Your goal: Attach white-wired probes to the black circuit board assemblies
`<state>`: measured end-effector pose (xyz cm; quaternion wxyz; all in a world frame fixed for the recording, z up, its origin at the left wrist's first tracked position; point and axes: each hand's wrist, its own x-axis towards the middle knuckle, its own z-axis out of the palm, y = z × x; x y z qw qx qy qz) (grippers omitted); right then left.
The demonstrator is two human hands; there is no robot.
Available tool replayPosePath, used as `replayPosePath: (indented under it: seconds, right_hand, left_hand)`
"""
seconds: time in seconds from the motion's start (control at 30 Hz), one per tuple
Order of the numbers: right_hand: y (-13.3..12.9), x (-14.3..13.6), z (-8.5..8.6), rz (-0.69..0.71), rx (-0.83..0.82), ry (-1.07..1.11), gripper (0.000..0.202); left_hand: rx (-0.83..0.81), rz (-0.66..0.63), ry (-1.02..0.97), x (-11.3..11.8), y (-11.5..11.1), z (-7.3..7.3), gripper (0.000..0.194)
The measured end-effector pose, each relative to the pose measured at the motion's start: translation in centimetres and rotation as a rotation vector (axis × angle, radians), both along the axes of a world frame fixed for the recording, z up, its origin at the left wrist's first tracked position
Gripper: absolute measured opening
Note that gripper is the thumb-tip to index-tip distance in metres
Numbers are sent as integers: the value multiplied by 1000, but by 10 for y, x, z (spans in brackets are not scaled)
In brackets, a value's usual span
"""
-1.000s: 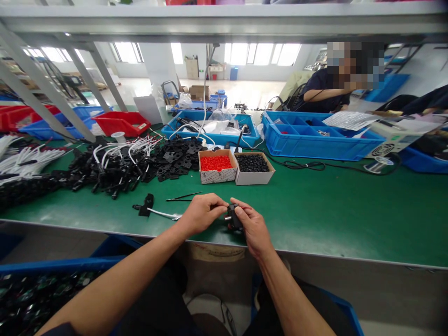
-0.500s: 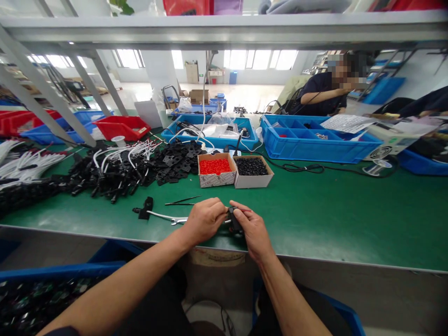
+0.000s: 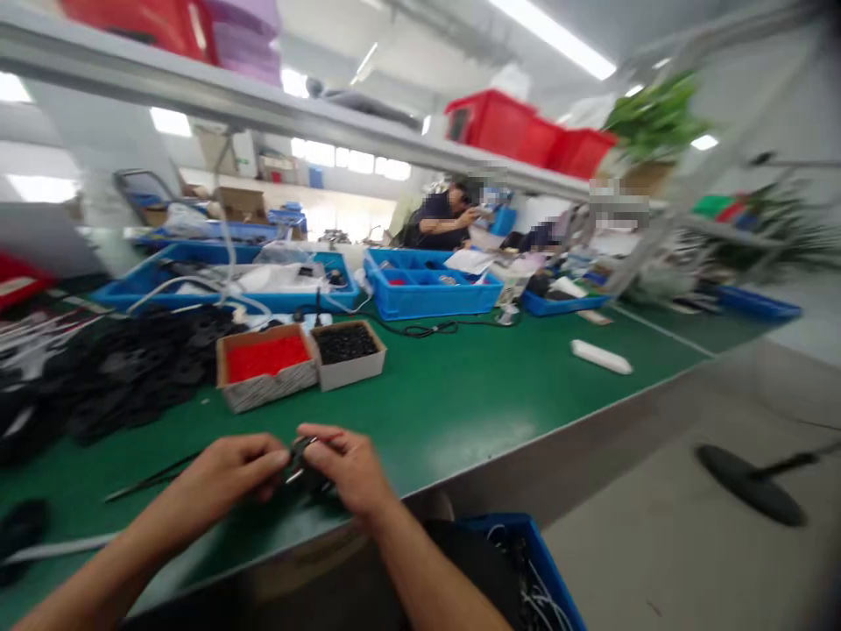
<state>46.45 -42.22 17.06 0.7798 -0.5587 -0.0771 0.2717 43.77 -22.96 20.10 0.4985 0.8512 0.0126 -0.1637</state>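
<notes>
A small black part (image 3: pixel 314 480) is between my hands, low over the table's front edge. My right hand (image 3: pixel 355 469) is closed round it, thumb on top, and a thin red wire shows by its fingers. My left hand (image 3: pixel 240 469) is pinched at the part's left side; what lies between its fingertips is hidden. A short shiny piece (image 3: pixel 294 477) shows between the hands, too blurred to name. A white cable (image 3: pixel 66 548) runs from a black piece (image 3: pixel 23 530) at the left edge toward my left forearm. Dark tweezers (image 3: pixel 148 480) lie behind that forearm.
A box of red pieces (image 3: pixel 229 399) and a box of black pieces (image 3: pixel 351 377) stand beyond my hands. Black flat parts (image 3: pixel 131 368) are heaped at left. Blue bins (image 3: pixel 427 302) line the back, and a white object (image 3: pixel 601 357) lies at right. A co-worker (image 3: pixel 443 219) sits behind.
The view has swung to the right and is blurred, so the bench items appear further left. Both hands stay together at the black part.
</notes>
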Motion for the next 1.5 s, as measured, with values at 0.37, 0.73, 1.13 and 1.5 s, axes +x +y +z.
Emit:
replayPosePath:
  seconds: [0.37,0.73,1.13,1.5]
  right_hand:
    - [-16,13,-7,-14,-61,-50,66]
    - [-11,14,-12,-44,-15,-53,69]
    - [-14,16,-24,-18,-30,-187,56]
    - [-14,15,-18,1,-78,-119,64]
  left_hand:
    - [212,84,-457,7,-34,15,13]
    - [146,127,-378,7,-36,19,17]
    - [-252,36,-17,16,-21,17,30]
    - [54,70,-291,8,-28,23,18]
